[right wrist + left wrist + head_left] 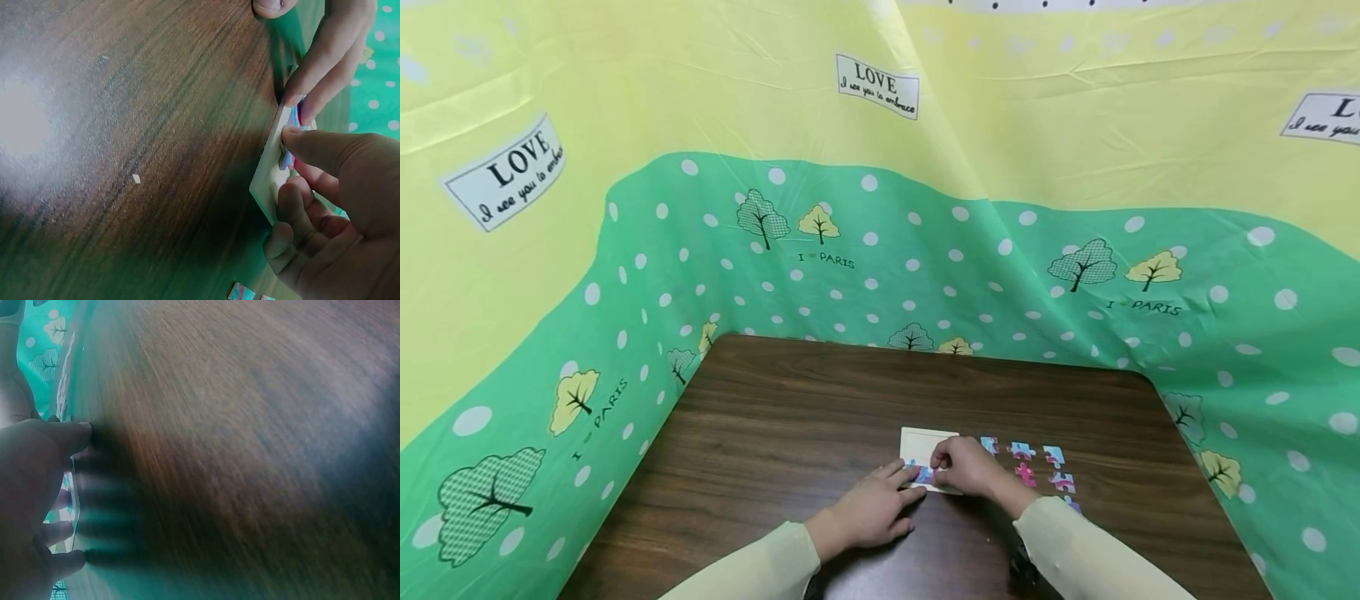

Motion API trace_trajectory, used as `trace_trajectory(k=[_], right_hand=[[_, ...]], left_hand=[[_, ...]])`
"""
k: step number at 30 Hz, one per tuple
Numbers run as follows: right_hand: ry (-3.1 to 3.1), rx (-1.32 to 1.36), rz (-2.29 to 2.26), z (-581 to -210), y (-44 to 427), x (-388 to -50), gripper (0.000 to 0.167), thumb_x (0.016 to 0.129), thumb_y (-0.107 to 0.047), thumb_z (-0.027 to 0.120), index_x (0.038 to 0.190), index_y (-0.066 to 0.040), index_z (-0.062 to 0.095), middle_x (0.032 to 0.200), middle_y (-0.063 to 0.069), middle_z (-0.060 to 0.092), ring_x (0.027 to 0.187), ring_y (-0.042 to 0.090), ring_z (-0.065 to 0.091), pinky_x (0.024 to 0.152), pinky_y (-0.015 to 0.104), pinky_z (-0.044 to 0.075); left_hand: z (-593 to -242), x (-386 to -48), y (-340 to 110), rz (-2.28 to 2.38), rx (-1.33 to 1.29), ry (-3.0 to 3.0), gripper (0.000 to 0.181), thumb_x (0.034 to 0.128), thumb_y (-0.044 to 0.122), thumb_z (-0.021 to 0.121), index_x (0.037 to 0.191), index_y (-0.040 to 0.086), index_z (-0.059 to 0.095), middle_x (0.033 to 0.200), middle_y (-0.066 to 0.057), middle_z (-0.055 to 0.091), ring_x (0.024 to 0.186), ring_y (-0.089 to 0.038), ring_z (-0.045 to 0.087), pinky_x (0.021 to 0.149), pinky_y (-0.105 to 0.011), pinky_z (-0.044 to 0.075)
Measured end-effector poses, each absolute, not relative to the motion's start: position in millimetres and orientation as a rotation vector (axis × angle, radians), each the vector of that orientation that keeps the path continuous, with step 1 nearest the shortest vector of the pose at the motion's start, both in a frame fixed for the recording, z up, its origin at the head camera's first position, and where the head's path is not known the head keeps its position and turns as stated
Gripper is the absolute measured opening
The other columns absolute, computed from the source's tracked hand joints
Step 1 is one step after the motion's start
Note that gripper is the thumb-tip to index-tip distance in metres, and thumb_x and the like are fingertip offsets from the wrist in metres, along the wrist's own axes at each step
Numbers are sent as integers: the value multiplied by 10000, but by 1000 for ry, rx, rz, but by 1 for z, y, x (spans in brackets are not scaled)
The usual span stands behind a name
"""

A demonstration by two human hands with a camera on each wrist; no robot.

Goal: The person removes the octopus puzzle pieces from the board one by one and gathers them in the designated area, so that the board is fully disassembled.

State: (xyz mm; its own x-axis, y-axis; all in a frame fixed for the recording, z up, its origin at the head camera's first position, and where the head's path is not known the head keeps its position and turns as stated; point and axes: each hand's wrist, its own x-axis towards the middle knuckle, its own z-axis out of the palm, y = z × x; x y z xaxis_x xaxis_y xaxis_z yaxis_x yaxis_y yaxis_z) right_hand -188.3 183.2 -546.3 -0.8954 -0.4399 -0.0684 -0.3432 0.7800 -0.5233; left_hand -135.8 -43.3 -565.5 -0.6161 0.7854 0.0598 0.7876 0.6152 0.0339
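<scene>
A pale puzzle tray [917, 439] lies on the table, with blue and purple jigsaw pieces [922, 476] along its near side. My left hand [876, 507] rests at the tray's left side, its extended fingertips touching the pieces. In the left wrist view, this hand's fingers [59, 532] are spread and partly out of frame. My right hand [976, 468] pinches a puzzle piece [285, 159] between thumb and index finger at the tray's near edge. The right wrist view shows its other fingers curled; most of the piece is hidden.
To the tray's right lie several loose puzzle pieces [1021, 451] in rough rows, a pink one [1025, 474] among them; my right forearm partly covers the nearest. A tiny pale scrap [136, 179] lies on the dark wooden table [760, 433]. A patterned curtain [865, 275] surrounds the table.
</scene>
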Motion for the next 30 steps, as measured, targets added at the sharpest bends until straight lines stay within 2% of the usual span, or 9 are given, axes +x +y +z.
trace_trajectory(k=[13, 20, 30], right_hand=[[2733, -622, -786, -547, 185, -193, 168, 756, -83, 848, 819, -115, 696, 714, -82, 580, 676, 83, 523, 618, 262, 446], [2730, -592, -805, -544, 184, -193, 189, 752, -93, 871, 804, -122, 691, 700, -82, 574, 657, 75, 513, 612, 257, 441], [2703, -606, -844, -543, 186, -191, 185, 778, -63, 846, 826, -124, 678, 697, -89, 584, 642, 55, 520, 604, 239, 439]], left_hand=[[-564, -137, -42, -77, -1342, -2826, 565, 980, 475, 639, 1473, 206, 582, 1568, -86, 494, 1425, -346, 490, 1141, -435, 451], [-563, -138, -44, -84, -1325, -2846, 567, 976, 489, 643, 1479, 237, 577, 1574, -156, 466, 1423, -334, 493, 1163, -421, 426], [-559, -138, -45, -65, -1318, -2909, 575, 976, 503, 636, 1502, 288, 547, 1598, -124, 446, 1454, -300, 460, 1185, -490, 389]])
